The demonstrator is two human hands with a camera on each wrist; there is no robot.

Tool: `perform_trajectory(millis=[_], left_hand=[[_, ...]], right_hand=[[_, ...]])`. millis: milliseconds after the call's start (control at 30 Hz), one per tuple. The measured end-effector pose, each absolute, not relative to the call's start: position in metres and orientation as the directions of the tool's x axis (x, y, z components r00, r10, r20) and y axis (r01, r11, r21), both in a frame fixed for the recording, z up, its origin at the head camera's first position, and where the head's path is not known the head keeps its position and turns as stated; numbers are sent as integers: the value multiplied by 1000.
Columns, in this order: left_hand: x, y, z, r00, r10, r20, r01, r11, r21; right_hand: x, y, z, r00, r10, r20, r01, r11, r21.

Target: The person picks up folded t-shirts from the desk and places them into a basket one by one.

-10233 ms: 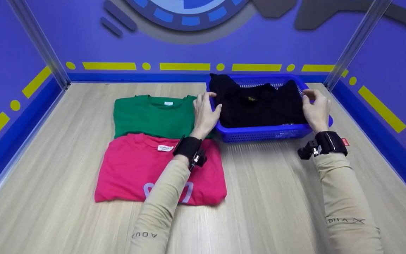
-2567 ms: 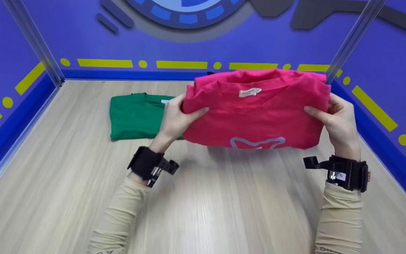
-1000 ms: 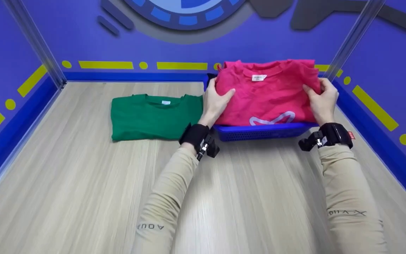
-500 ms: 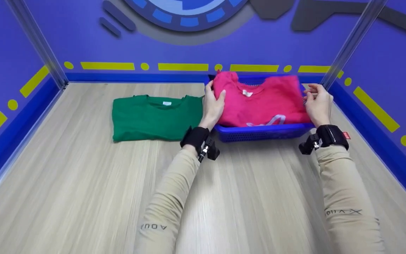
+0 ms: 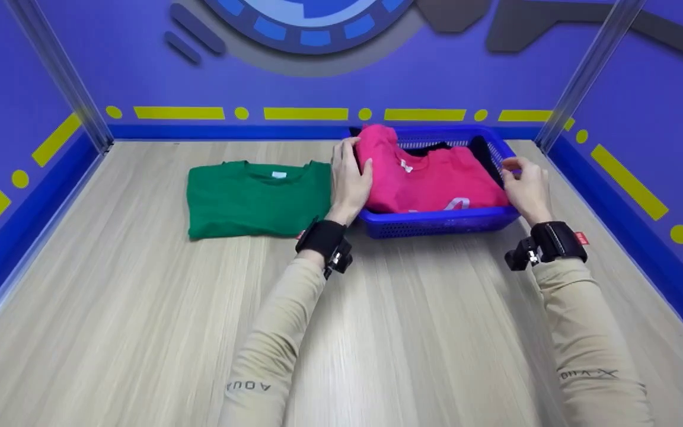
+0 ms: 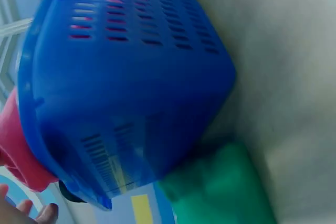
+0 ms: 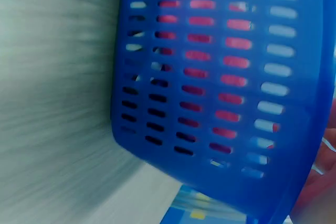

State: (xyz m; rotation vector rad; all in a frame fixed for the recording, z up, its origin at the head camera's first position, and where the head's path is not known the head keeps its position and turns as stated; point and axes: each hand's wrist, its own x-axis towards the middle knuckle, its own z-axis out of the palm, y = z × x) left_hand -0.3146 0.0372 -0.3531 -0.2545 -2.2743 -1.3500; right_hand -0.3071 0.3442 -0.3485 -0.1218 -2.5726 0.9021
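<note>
A folded pink T-shirt [image 5: 436,181] lies in the blue plastic basket [image 5: 442,224], its left shoulder bunched up above the rim and its right side sunk lower. Under and behind it shows a black garment [image 5: 482,155]. My left hand [image 5: 350,181] rests along the basket's left side, fingers extended by the shirt's edge; its fingertips [image 6: 23,206] stand apart beside the pink cloth in the left wrist view. At the right rim is my right hand [image 5: 528,187], its fingers loosely bent over the edge. Pink cloth shows through the basket's slots in the right wrist view.
A folded green T-shirt [image 5: 258,201] lies flat on the wooden table [image 5: 412,332], close to the basket's left side. Blue-purple panels [image 5: 294,89] with yellow marks enclose the table at the back and both sides.
The pink T-shirt, earlier on the table and then lifted in both hands, has come down into the basket over the black garment. My right hand has released it; its right side has dropped.
</note>
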Motion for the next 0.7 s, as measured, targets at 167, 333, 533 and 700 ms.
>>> perform_trajectory(millis=[167, 333, 533, 700], left_hand=[[-307, 34, -360, -775, 23, 632, 496, 640, 586], [-299, 32, -367, -694, 164, 701, 581, 703, 410], [-289, 21, -373, -645, 270, 714, 659, 671, 342], [-280, 6, -377, -630, 340, 699, 694, 649, 311]], right_hand=[[-300, 337, -348, -925, 128, 358, -112, 808, -578], [-291, 331, -350, -930, 75, 361, -154, 811, -565], [-283, 321, -356, -892, 65, 448, -234, 780, -580], [-276, 309, -357, -857, 30, 514, -313, 763, -566]])
